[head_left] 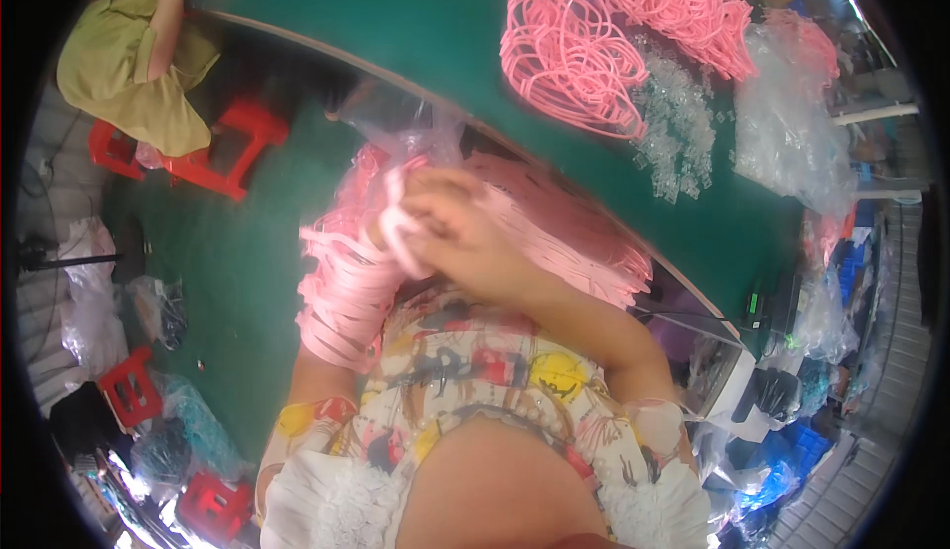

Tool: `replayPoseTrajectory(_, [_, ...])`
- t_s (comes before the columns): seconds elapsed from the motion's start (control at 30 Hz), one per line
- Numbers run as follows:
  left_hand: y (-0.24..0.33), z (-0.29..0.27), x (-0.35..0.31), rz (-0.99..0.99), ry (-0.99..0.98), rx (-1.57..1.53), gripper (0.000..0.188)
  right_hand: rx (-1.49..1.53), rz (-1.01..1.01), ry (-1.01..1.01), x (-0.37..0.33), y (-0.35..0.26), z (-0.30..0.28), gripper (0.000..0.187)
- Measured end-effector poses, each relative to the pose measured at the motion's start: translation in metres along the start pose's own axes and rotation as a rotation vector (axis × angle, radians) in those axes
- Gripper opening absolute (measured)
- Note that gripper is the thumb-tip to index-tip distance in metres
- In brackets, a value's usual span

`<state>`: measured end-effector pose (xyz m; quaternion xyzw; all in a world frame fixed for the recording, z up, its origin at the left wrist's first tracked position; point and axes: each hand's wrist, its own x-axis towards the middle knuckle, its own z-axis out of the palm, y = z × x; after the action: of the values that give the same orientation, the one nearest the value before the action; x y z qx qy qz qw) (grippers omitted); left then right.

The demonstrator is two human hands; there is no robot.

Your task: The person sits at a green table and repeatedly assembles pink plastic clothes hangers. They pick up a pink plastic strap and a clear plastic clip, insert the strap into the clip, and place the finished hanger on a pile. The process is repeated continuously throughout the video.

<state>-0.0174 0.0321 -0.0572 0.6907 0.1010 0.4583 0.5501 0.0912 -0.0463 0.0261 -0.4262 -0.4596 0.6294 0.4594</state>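
Many pale pink straps (346, 301) are looped round my left forearm, stacked from the wrist toward the elbow. Only a little of my left hand (377, 236) shows behind the straps and my other hand; its fingers are hidden. My right hand (457, 227) is in front of it, slightly blurred, with its fingers closed on a light pink strap (398, 217). A broad heap of pink straps (579, 242) lies just beyond my right forearm, below the table edge. Clear plastic (416, 118) sits behind my hands.
On the green table (435, 29) lie a tangle of pink straps (569, 59), a bigger pink pile (673, 4), small clear plastic pieces (678, 128) and a clear bag (792, 103). A co-worker in a yellow-green top (119, 64) sits far left by a red stool (237, 148).
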Motion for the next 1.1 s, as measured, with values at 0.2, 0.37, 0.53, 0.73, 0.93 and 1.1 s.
replayPoseTrajectory(0.2, [0.0, 0.048, 0.034, -0.434, -0.538, -0.074, 0.02, -0.586, -0.162, -0.329, 0.019, -0.004, 0.032, 0.025])
replayPoseTrajectory(0.37, [0.028, 0.084, 0.013, -0.127, -0.673, 0.116, 0.021, -1.192, -0.637, 0.173, 0.0, -0.058, -0.023, 0.014])
replayPoseTrajectory(0.53, [0.034, 0.093, 0.004, -0.12, -0.687, 0.085, 0.019, -1.499, -0.479, 0.964, -0.028, -0.059, -0.154, 0.025])
replayPoseTrajectory(0.73, [0.037, 0.089, 0.013, -0.145, -0.679, 0.096, 0.019, -1.001, -0.271, 1.013, -0.029, -0.035, -0.173, 0.019])
replayPoseTrajectory(0.93, [0.048, 0.081, 0.028, 0.139, -0.246, 0.427, 0.028, -0.67, -0.347, 0.997, -0.042, -0.043, -0.145, 0.021])
replayPoseTrajectory(1.1, [0.06, 0.086, 0.052, 0.388, -0.089, 0.74, 0.04, -0.643, -0.442, 0.949, -0.059, -0.025, -0.133, 0.028])
